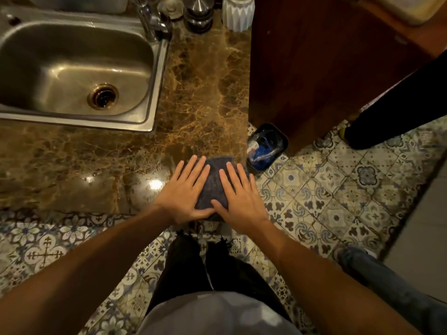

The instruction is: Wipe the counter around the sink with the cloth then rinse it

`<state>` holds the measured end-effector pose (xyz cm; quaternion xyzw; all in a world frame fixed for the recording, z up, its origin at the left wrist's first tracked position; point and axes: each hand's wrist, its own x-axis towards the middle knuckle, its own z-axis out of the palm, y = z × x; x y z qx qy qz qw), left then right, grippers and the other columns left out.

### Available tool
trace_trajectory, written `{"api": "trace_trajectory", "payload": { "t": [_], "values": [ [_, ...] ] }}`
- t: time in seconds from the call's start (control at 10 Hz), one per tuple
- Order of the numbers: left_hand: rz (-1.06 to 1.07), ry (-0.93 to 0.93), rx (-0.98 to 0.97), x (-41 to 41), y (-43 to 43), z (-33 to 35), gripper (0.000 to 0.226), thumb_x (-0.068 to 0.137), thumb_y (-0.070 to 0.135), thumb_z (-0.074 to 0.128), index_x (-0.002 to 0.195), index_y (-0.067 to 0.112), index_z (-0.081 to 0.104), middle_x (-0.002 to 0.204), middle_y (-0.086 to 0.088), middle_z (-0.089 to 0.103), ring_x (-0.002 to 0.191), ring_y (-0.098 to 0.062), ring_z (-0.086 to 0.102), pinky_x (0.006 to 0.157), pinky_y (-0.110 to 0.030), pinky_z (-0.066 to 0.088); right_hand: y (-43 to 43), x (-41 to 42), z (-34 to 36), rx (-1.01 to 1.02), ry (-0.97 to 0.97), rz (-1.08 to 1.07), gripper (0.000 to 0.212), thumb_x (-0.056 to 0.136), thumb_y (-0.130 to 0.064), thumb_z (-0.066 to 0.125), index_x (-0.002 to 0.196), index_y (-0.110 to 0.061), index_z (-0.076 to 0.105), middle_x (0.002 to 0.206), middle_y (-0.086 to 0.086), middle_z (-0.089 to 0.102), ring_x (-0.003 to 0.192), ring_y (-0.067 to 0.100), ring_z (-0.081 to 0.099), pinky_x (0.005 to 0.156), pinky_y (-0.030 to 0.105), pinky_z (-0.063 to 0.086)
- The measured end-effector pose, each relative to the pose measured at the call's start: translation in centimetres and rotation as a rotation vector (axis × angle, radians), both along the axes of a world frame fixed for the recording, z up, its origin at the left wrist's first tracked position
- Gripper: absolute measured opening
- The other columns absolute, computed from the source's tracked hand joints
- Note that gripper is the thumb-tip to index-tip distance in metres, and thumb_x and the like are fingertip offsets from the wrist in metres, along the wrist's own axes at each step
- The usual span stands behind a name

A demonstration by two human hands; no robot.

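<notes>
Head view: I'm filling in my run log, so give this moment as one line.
step: wiping | left hand: flat on cloth | right hand: flat on cloth | cloth: counter, front right corner

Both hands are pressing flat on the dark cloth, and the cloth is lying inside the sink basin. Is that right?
The left hand and right hand do press flat on the cloth, but the head view shows it on the counter, at its near right corner, not in the sink.

cloth (pixel 212 187): lying under the fingers (pixel 188 172), showing dark, matt, nubby fabric
table (pixel 205 105): gleaming beyond the fingers as glossy, polished brown marble
sink (pixel 72 64): shining as brushed steel, beyond and left of the fingers
</notes>
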<state>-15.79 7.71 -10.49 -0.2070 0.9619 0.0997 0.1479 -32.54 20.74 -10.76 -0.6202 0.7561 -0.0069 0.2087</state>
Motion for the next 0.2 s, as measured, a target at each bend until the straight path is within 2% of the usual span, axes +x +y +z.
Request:
{"api": "trace_trajectory", "payload": {
  "t": [0.1, 0.2],
  "values": [
    [-0.010, -0.125, 0.033, 0.1, 0.2, 0.6, 0.116, 0.081, 0.090, 0.012, 0.160, 0.004, 0.008, 0.168, -0.017, 0.002, 0.155, -0.037, -0.003, 0.124, -0.056, 0.006, 0.0, 0.2, 0.8, 0.165, -0.005, 0.006, 0.084, 0.097, -0.070, 0.022, 0.159, -0.024, -0.010, 0.166, 0.000, -0.021, 0.153, 0.024, -0.019, 0.121, 0.060, -0.003],
    [0.022, -0.211, 0.052, -1.4, 0.2, 3.2, 0.120, 0.070, 0.091, 0.002, 0.161, 0.013, -0.005, 0.169, -0.011, -0.008, 0.156, -0.033, -0.005, 0.122, -0.058, -0.003, -1.3, -1.1, 3.1, 0.337, 0.016, 0.076, 0.089, 0.095, -0.071, 0.027, 0.159, -0.023, -0.013, 0.166, 0.001, -0.022, 0.153, 0.029, -0.017, 0.117, 0.067, -0.002]
  ]
}}
